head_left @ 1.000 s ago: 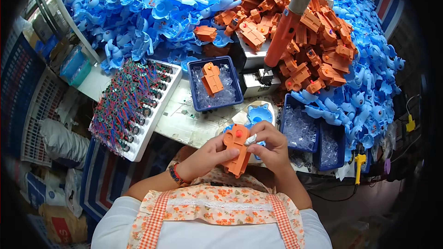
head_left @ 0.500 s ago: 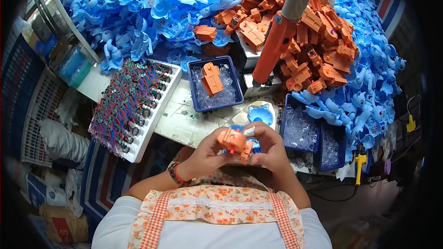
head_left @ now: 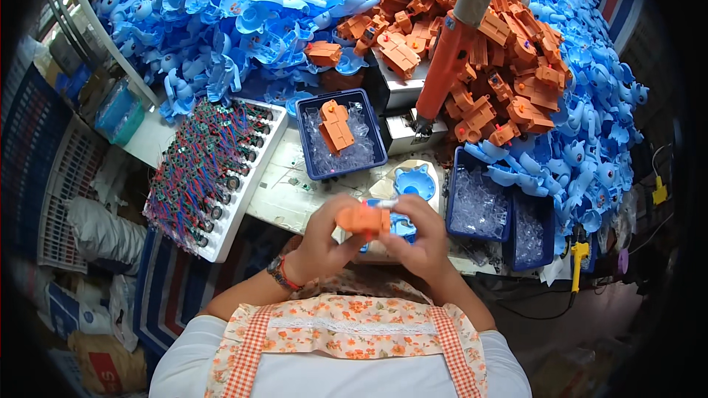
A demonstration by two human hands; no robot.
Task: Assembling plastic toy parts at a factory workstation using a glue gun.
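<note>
Both of my hands are together in front of the apron, at the table's near edge. An orange plastic toy housing (head_left: 361, 219) is between them, with small red bits on it. My left hand (head_left: 321, 239) grips its left end. The fingers of my right hand (head_left: 422, 239) close on its right end; something small and whitish shows by those fingertips, too blurred to name. Just beyond the hands, a blue plastic shell (head_left: 414, 181) lies cup side up on the table. Partly hidden behind my right fingers is another blue piece (head_left: 403, 227).
A blue bin (head_left: 306, 161) holds clear plastic parts and an orange housing. More bins (head_left: 478, 234) of clear parts stand at right. A white foam tray (head_left: 230, 232) carries wired circuit boards. Orange housings (head_left: 509, 66) and blue shells (head_left: 251, 22) heap behind. An orange-sleeved pole (head_left: 445, 66) slants down.
The orange housing has turned in my hands, from tilted down at the right to roughly level. Both hands have shifted slightly and still hold it.
</note>
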